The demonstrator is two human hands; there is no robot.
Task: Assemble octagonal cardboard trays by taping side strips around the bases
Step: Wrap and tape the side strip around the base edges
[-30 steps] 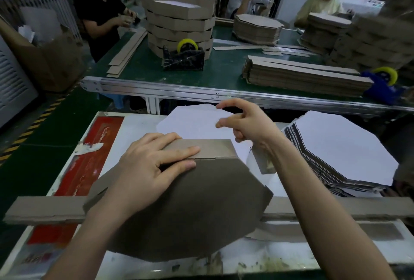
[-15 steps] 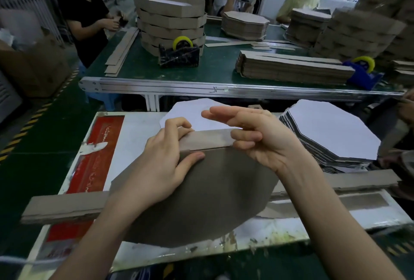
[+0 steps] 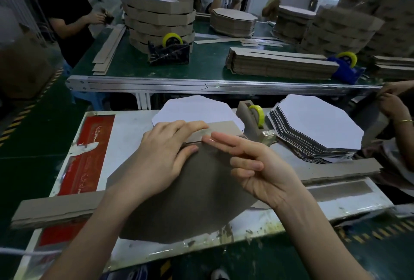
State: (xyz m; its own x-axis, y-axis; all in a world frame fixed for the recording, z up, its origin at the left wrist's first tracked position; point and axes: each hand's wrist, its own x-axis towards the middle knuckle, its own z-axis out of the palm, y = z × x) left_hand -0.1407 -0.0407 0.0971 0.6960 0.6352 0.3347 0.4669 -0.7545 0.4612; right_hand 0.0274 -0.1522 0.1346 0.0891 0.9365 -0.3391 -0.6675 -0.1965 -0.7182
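A brown octagonal cardboard base (image 3: pixel 192 199) leans toward me on the white work table (image 3: pixel 125 136). A brown side strip (image 3: pixel 224 128) runs along its far top edge. My left hand (image 3: pixel 163 156) grips that top edge, fingers over the strip and thumb on the base. My right hand (image 3: pixel 257 167) has its fingers stretched out flat, the fingertips pressing a shiny piece of clear tape (image 3: pixel 205 133) over the joint between strip and base. A grey tape dispenser (image 3: pixel 255 123) with a yellow roll stands just right of the strip.
A stack of white-faced octagons (image 3: pixel 318 127) lies at right, a single white octagon (image 3: pixel 192 109) behind the strip. Long strips (image 3: pixel 56 208) lie across the near table. A green bench (image 3: pixel 201 64) beyond holds finished trays, strip piles and two dispensers. Another person's hands (image 3: pixel 392 105) work at far right.
My right hand came back from the far right and laid tape on the strip's joint, then flattened out over it. My left hand kept its grip on the top edge.
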